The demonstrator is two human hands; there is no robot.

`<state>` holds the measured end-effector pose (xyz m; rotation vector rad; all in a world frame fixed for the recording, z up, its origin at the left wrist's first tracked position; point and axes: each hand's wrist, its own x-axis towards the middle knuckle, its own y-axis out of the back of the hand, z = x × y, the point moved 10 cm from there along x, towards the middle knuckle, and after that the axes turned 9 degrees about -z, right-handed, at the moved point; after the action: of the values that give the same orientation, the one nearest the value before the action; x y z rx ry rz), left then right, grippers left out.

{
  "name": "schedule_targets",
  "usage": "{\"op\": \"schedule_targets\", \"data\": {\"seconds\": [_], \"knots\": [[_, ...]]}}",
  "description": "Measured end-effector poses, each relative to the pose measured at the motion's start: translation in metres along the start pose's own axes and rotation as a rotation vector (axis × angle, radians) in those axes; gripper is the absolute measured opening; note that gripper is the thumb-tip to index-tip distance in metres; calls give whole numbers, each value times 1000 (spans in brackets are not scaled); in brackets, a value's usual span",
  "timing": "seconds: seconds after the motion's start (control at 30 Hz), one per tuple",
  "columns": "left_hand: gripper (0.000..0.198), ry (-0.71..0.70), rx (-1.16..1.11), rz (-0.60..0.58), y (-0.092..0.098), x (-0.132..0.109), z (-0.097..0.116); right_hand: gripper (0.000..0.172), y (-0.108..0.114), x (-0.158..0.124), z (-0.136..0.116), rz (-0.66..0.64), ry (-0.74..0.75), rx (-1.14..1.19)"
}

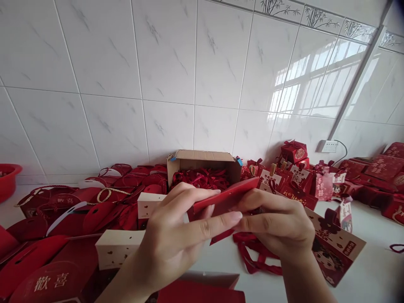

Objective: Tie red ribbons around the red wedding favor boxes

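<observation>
Between my hands is a folded red paper gift box [225,198], tilted and partly hidden by my fingers. My left hand [176,229] grips its left end, with the thumb side above and fingers along the near face. My right hand [274,221] pinches the right end with closed fingers. Below the box, a red ribbon [257,252] lies on the white table. Nearer to me sits another red box [202,290], partly cut off by the frame. A cream and red printed box [334,248] lies just right of my right wrist.
An open cardboard carton [205,155] full of red ribbons stands against the tiled wall. Red boxes with cord handles [94,206] crowd the left side. More gift boxes [293,151] are piled at right. A red basin [9,181] sits far left, a power strip [328,146] right.
</observation>
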<state>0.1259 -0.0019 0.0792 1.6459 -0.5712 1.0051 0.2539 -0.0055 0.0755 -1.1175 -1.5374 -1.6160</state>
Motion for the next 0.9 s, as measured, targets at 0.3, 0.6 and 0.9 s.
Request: {"op": "schedule_targets", "data": {"seconds": [0.3, 0.6, 0.9], "knots": [[45, -25, -52, -66, -11, -2, -6, 28, -1, 0, -3, -85, -2, -42], [48, 3, -17, -142, -26, -3, -14, 38, 5, -5, 3, -40, -40, -72], [39, 13, 35, -144, -21, -5, -8, 28, -3, -2, 13, -54, -98, -37]]}}
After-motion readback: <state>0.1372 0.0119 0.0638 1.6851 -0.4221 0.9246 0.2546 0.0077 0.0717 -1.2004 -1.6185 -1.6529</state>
